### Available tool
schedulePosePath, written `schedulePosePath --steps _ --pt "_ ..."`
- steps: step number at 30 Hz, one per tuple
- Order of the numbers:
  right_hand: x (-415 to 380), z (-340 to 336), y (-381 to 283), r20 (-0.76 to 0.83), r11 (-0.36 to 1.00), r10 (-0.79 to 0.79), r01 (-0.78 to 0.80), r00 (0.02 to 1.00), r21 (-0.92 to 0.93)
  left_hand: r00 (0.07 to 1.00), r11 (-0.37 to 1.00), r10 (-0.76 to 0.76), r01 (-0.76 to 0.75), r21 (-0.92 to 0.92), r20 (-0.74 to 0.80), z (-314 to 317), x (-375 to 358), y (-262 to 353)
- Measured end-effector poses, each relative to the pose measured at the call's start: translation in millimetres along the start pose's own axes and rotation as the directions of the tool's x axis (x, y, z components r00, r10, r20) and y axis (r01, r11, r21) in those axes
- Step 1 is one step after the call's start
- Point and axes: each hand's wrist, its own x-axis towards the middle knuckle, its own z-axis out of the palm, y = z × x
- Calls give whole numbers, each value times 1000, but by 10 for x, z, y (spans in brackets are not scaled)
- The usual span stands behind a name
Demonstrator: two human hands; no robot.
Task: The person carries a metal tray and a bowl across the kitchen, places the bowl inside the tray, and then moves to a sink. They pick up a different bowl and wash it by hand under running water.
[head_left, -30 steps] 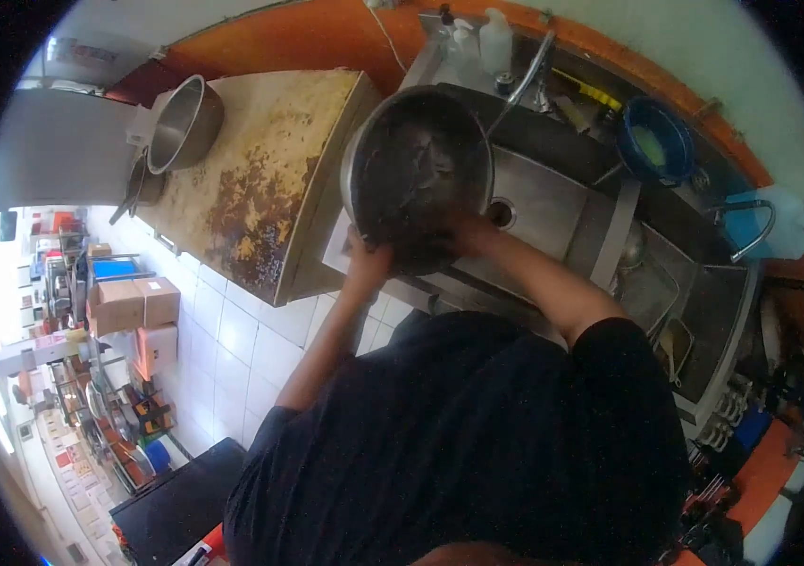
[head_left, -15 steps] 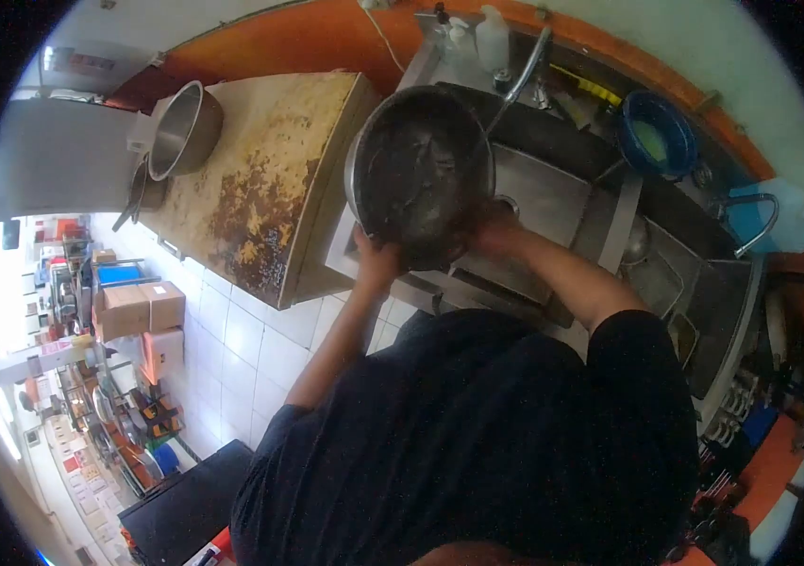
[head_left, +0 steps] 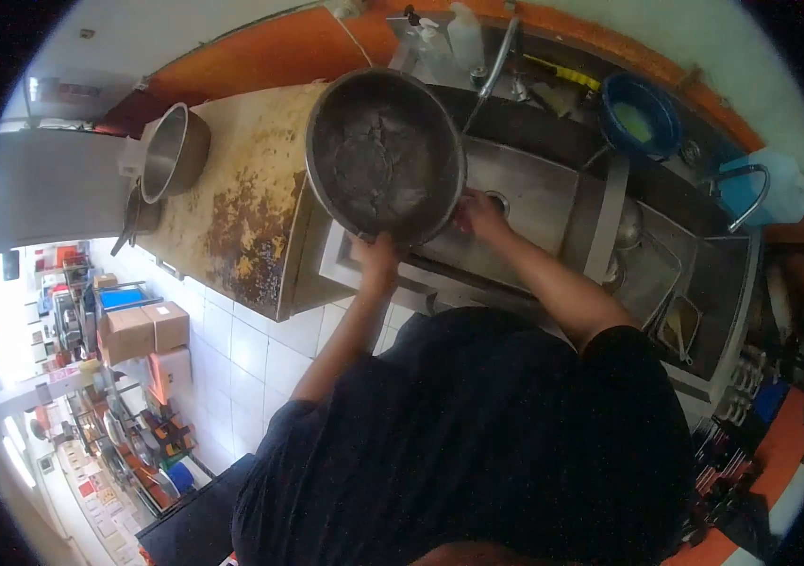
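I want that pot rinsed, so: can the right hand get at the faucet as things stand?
Probably not right away: the right hand is on the rim of the big pot, which both hands hold tilted up between it and the faucet.

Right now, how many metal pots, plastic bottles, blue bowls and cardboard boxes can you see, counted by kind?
Pots: 2, one held in the left hand and right hand, one on the counter
Bottles: 2
Blue bowls: 1
Boxes: 3
Total: 8
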Motion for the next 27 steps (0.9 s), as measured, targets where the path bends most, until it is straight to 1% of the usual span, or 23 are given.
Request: schedulePosePath --steps 1,2,3,5,7,9,11,12,13,15,17,18,20,21,23,24,25,27 --pt "164 -82 63 -25 973 58 -51 998 224 1000 1000 -1 1 3 4 -10 -1 -15" --pt "314 -154 110 -37 895 119 -91 992 437 999 999 -46 46 -17 -17 -13 -13 -12" --pt "334 -202 -37 -40 894 117 -87 992 440 995 995 -92 91 -39 -38 -7 -33 7" --pt "358 -336 -309 21 830 193 -175 981 530 998 997 -63 63 -48 -18 46 -101 79" --pt "326 -320 -472 9 837 184 -161 983 523 1000 998 -28 27 -62 -5 72 -138 172" --pt "225 -230 -646 1 846 177 -153 984 511 998 997 -44 41 -61 -52 46 -150 248" --pt "58 -48 -810 -5 715 176 -124 984 688 997 998 -44 40 -55 -66 66 -163 404" --pt "161 -40 -713 1 718 174 -127 985 684 996 998 -51 47 -43 -76 66 -171 465" --pt "269 -14 -581 39 707 165 -146 986 692 995 998 -48 44 -46 -83 42 -172 480" --pt "248 46 -614 82 693 162 -173 983 700 999 999 2 -5 -49 -48 -9 -199 492" --pt "199 36 -683 96 693 220 -225 971 685 997 999 -4 2 -33 -77 -19 -244 493" --pt "185 66 -689 98 692 219 -225 971 686 995 1000 -6 4 -19 -98 -13 -250 505" --pt "173 120 -706 78 675 148 -158 986 720 994 1000 -5 2 -24 -105 -38 -254 517" --pt "233 126 -648 78 674 145 -156 986 722 994 999 -7 3 -32 -113 -48 -257 526" --pt "324 144 -554 121 636 177 -207 977 743 996 999 -16 13 -34 -90 -88 -264 572" --pt "336 127 -535 121 636 177 -207 977 743 997 999 -28 25 -38 -69 -98 -273 589" --pt "350 107 -516 142 664 189 -233 972 711 997 999 -28 25 -38 -69 -85 -284 586" --pt "323 103 -553 162 689 200 -256 966 678 990 998 -16 7 -61 -139 -53 -295 570"
